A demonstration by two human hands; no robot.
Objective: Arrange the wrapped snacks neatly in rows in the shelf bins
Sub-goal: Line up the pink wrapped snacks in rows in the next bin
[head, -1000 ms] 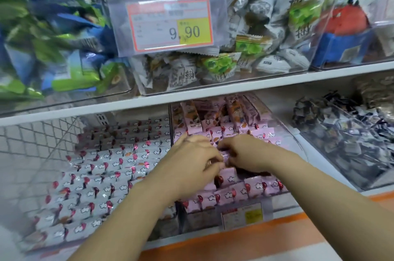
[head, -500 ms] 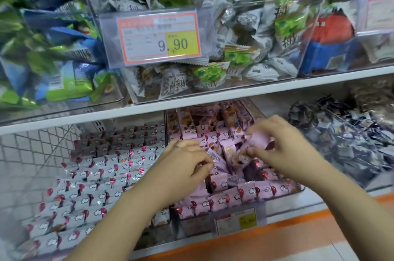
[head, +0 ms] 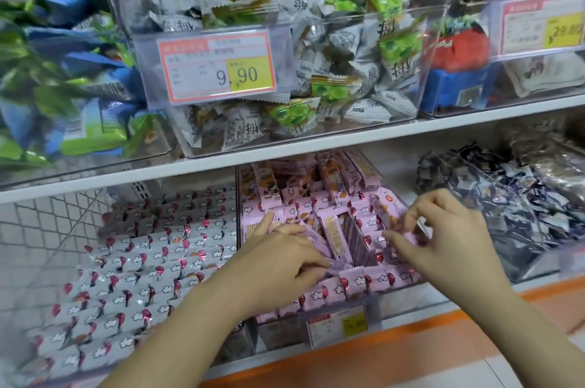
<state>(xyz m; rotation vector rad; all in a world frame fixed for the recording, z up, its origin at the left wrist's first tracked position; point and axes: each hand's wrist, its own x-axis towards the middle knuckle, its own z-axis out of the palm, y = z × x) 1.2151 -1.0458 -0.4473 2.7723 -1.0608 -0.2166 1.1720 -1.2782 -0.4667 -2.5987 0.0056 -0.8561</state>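
Pink wrapped snacks [head: 329, 197] fill a clear bin [head: 376, 299] on the lower shelf; the front ones stand in rows, the middle ones lie loose and tilted. My left hand [head: 285, 264] reaches into the bin's left side and pinches a pink snack [head: 338, 265] between thumb and fingers. My right hand [head: 443, 238] hovers over the bin's right side, its fingertips pinching another pink snack [head: 414, 237]. White wrapped snacks [head: 142, 261] lie in neat rows in the bin to the left.
Above, clear bins hold grey and green snack packs [head: 316, 39] behind a 9.90 price tag [head: 218, 67], and blue-green packs [head: 63, 86] at left. A bin of dark wrapped sweets [head: 506, 207] stands at right. An orange floor strip [head: 380, 356] runs below the shelf edge.
My right hand drew apart from the left, lifted a pink snack and carried it over the bin's right side. My left hand stayed low among the pink snacks. The camera view dipped a little.
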